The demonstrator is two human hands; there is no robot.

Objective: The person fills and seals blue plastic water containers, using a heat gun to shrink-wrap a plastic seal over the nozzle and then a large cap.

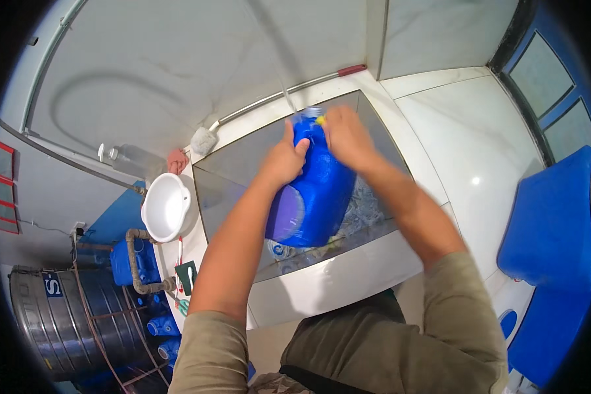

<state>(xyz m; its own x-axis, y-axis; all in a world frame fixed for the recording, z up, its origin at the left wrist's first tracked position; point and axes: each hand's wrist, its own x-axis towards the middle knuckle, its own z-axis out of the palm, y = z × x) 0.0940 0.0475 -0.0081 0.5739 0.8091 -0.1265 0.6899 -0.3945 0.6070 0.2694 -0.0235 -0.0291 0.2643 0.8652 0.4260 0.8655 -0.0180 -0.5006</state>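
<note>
A large blue plastic jug (325, 197) with a purple patch (284, 213) on its side is held tilted over a sunken basin (231, 192). My left hand (286, 156) grips the jug near its neck, thumb in front. My right hand (347, 135) is at the other side of the neck, its fingers closed on a small yellow thing (320, 120), blurred, whose kind I cannot tell. The jug's threaded mouth (313, 112) faces the wall, and a thin stream of water seems to fall beside it. Crumpled clear material (362, 207) lies in the basin under the jug.
Along the wall lies a long-handled brush (276, 100). Left of the basin are a white plastic bowl (166, 207), a pink cloth (177, 161), a clear bottle (135, 160) and a pipe (137, 266). Large blue containers (551, 216) stand right; a steel tank (44, 320) stands left.
</note>
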